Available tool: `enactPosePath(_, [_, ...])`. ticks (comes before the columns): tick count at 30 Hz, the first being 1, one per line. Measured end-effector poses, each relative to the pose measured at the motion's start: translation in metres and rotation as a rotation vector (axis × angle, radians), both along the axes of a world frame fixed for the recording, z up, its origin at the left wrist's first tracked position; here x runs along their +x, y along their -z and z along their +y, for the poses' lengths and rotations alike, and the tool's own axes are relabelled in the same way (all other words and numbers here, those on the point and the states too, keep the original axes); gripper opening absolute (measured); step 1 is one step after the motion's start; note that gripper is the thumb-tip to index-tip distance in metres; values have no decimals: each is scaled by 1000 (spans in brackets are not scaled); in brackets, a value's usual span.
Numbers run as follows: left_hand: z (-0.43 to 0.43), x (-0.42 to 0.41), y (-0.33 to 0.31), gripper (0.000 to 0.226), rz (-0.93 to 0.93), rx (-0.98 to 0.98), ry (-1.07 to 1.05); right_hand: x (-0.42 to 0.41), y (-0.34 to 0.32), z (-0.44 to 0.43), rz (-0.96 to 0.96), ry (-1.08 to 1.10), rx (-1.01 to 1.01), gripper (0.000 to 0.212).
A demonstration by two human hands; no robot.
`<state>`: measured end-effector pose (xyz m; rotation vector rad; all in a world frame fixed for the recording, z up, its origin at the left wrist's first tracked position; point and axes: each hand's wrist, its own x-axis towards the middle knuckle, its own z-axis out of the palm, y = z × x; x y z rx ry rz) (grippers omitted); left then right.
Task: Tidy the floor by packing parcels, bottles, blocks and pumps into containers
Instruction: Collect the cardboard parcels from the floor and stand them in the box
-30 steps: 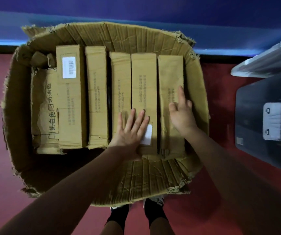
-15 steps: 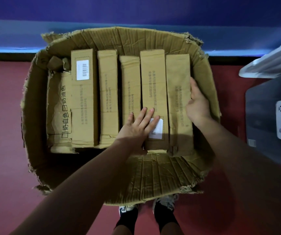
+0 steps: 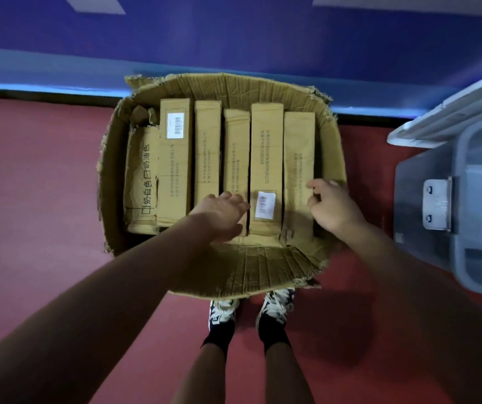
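- Carton [image 3: 263, 266] is looking plain tan-brown, with big black characters on the cardboard at its 9 o'clock side.
- Parcels [image 3: 207, 153] are showing the same tan, with faint dark print.
- Two labels [image 3: 175, 125] are showing white with black barcodes.
- Floor [image 3: 30, 185] is glowing dull red.
- Wall [image 3: 234, 33] at 12 o'clock is reading deep blue.
- Bin [image 3: 426, 185] at 3 o'clock is looking grey-blue, and its latch [image 3: 437, 204] is looking whitish.
- Sneakers [image 3: 276, 304] at 6 o'clock are sporting a black-and-white pattern, and the socks [image 3: 271, 333] are showing black.

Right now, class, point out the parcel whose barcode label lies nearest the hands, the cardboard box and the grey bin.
parcel [image 3: 266, 158]: head view, middle of its top face.
cardboard box [image 3: 266, 269]: head view, near flap.
grey bin [image 3: 413, 199]: head view, outer side wall.
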<state>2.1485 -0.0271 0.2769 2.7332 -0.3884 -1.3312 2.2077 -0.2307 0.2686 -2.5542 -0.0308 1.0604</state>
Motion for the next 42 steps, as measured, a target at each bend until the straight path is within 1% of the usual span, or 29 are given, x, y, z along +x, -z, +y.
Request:
enactPosePath(4, [21, 3, -65, 46, -37, -21, -170, -10, -72, 5, 40, -74, -44, 27])
enactPosePath(8, [33, 1, -143, 39, -65, -87, -369, -24, -153, 12, 79, -148, -70, 27])
enactPosePath(13, [37, -20, -238, 33, -61, -208, -574, -53, -239, 21, 59, -134, -61, 26])
enactPosePath(18, [36, -51, -295, 26, -69, -346, -744, -77, -298, 29, 21, -172, -42, 24])
enactPosePath(22, [30, -76, -322, 28, -98, -332, -813, -91, -331, 22, -5, -186, 0, 23])
enactPosePath(27, [9, -103, -347, 27, -145, -306, -794, -114, -355, -6, 4, -163, 51, 22])
enactPosePath(30, [-4, -110, -360, 24, -134, -346, -776, -126, -365, -25, -12, -135, 67, 20])
enactPosePath(33, [-13, -109, -375, 25, -111, -358, -742, -139, -378, -38, -26, -86, 60, 16])
enactPosePath(39, [-17, -90, -390, 30, -63, -334, -501, -173, -392, -39, -63, 93, 29, 20])
enactPosePath(42, [-10, -86, -391, 23, -34, -346, -356, -201, -391, -29, -86, 239, 36, 18])
